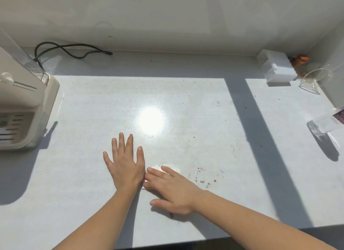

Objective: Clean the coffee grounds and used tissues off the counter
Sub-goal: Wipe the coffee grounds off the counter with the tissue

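Note:
My left hand (125,162) lies flat on the white counter (74,203), palm down, fingers spread, holding nothing. My right hand (173,189) presses flat on a white tissue (174,168), which shows only at its far edge beyond the fingers. Dark coffee grounds (203,180) are scattered just right of the tissue. A few finer specks (218,102) lie farther back on the counter.
A cream coffee machine (20,108) stands at the left edge with a black cord (70,49) behind it. A white box (277,70), an orange object (300,59), a glass beaker (314,80) and a clear bottle (327,122) sit at the right.

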Demonstrator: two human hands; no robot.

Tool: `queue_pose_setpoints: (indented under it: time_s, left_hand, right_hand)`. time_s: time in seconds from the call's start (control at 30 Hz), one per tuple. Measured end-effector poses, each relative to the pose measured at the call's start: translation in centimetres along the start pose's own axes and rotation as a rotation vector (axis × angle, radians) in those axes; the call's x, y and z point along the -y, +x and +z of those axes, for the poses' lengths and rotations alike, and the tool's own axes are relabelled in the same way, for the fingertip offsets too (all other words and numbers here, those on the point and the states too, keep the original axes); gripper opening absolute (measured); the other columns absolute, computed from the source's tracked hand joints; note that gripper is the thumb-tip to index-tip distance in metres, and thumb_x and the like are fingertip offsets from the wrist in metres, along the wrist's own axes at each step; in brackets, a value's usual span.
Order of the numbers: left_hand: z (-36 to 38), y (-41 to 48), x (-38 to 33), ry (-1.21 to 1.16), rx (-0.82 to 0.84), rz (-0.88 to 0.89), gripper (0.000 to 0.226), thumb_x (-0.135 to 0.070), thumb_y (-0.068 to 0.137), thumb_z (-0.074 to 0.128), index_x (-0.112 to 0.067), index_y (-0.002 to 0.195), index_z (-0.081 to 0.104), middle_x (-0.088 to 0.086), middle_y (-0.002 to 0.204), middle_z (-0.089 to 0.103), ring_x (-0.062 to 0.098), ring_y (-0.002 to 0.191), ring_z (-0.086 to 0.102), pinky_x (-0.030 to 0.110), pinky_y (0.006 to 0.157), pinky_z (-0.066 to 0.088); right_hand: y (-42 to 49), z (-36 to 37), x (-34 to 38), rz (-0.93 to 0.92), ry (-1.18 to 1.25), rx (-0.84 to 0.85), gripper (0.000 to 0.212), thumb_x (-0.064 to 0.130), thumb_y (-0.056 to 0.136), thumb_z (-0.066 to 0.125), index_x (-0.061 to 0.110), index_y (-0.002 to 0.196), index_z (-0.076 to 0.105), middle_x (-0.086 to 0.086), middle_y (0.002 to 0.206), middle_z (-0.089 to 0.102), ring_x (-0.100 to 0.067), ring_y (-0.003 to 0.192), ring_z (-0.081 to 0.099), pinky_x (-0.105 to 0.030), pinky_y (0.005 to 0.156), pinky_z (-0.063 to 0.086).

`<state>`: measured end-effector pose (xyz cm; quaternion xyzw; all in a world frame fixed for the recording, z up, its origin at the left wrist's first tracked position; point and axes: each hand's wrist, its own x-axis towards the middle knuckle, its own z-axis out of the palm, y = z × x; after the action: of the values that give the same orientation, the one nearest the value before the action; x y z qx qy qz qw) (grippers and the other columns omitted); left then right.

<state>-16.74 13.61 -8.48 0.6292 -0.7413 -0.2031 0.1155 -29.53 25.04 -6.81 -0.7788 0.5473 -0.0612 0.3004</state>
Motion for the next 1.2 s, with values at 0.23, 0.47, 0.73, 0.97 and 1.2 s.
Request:
queue_pose_setpoints:
  time_s: [0.23, 0.47, 0.73, 0.97, 1.2]
  left_hand:
    - [-0.1, -0.1, 0.1, -0.012, -0.005, 0.017, 0.059, -0.050, 0.092, 0.019, -0.032, 0.147, 0.027, -0.008, 0.161, 0.012, 0.010, 0.148, -0.001, 0.046, 0.118, -0.007]
    - [-0.2, 0.0, 0.0, 0.010, 0.004, 0.022, 0.060, -0.050, 0.091, 0.020, -0.031, 0.148, 0.025, -0.007, 0.161, 0.012, 0.012, 0.148, -0.002, 0.048, 0.118, -0.006]
    - [-0.5, -0.3, -0.1, 0.024, 0.012, 0.022, 0.054, -0.044, 0.097, 0.030, -0.028, 0.148, 0.027, -0.004, 0.161, 0.014, 0.015, 0.149, 0.002, 0.051, 0.118, -0.003]
    - [-0.7, -0.3, -0.5, -0.001, 0.012, 0.030, 0.062, -0.048, 0.089, 0.023, -0.026, 0.147, 0.030, -0.001, 0.161, 0.015, 0.017, 0.149, 0.003, 0.052, 0.117, -0.003]
    - [-0.5, -0.3, -0.1, 0.003, 0.024, 0.031, 0.064, -0.050, 0.088, 0.022, -0.026, 0.148, 0.027, -0.001, 0.161, 0.014, 0.017, 0.149, 0.002, 0.052, 0.116, -0.004]
  right_hand:
    - [1.5, -6.8, -9.7, 0.665, 0.253, -0.432, 0.059, 0.047, 0.101, 0.024, 0.019, 0.152, 0.015, 0.004, 0.162, 0.012, -0.009, 0.149, -0.004, -0.034, 0.121, -0.004]
    - [-4.8, -6.2, -12.4, 1.038, 0.290, -0.637, 0.064, 0.046, 0.100, 0.023, 0.018, 0.153, 0.000, 0.005, 0.162, 0.014, -0.007, 0.148, -0.009, -0.036, 0.121, -0.008]
    - [1.5, 0.0, -0.8, 0.422, 0.093, -0.235, 0.076, 0.069, 0.091, 0.012, 0.023, 0.152, 0.014, 0.013, 0.161, -0.013, 0.002, 0.142, -0.026, -0.035, 0.118, -0.015]
    - [-9.9, -3.2, -8.4, 0.923, 0.270, -0.494, 0.064, 0.051, 0.099, 0.026, 0.023, 0.154, 0.007, 0.013, 0.162, 0.002, 0.000, 0.146, -0.013, -0.030, 0.120, -0.009]
    - [-8.7, -1.0, -4.2, 0.815, 0.366, -0.476, 0.074, 0.066, 0.091, 0.016, 0.030, 0.153, 0.000, 0.019, 0.160, -0.008, 0.003, 0.143, -0.020, -0.029, 0.117, -0.016]
